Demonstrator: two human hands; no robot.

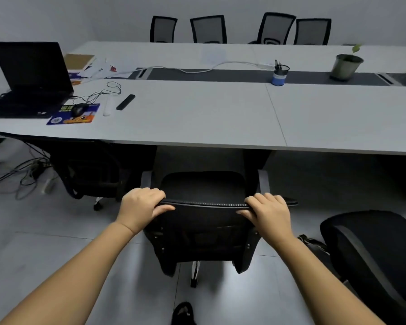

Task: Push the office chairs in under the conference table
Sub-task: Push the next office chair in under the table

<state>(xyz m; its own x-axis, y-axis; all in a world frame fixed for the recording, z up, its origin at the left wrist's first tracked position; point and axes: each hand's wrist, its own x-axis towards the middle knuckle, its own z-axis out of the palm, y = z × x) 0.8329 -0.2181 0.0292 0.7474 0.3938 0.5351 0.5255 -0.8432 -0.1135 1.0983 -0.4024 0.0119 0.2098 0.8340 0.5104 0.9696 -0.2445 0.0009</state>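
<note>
Both bare forearms reach forward; left hand (pixel 142 208) and right hand (pixel 268 213) each clamp the top edge of a black office chair (pixel 204 233), fingers over, thumbs under. Beyond the grip, its seat sits partly beneath the white conference table (pixel 220 118). Left of the grip, another chair (pixel 87 170) is tucked under; right, a third chair (pixel 373 252) stands out.

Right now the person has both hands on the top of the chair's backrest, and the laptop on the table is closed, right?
Not quite. The head view shows the laptop open, screen upright. The left hand and right hand do grip the backrest.
</note>
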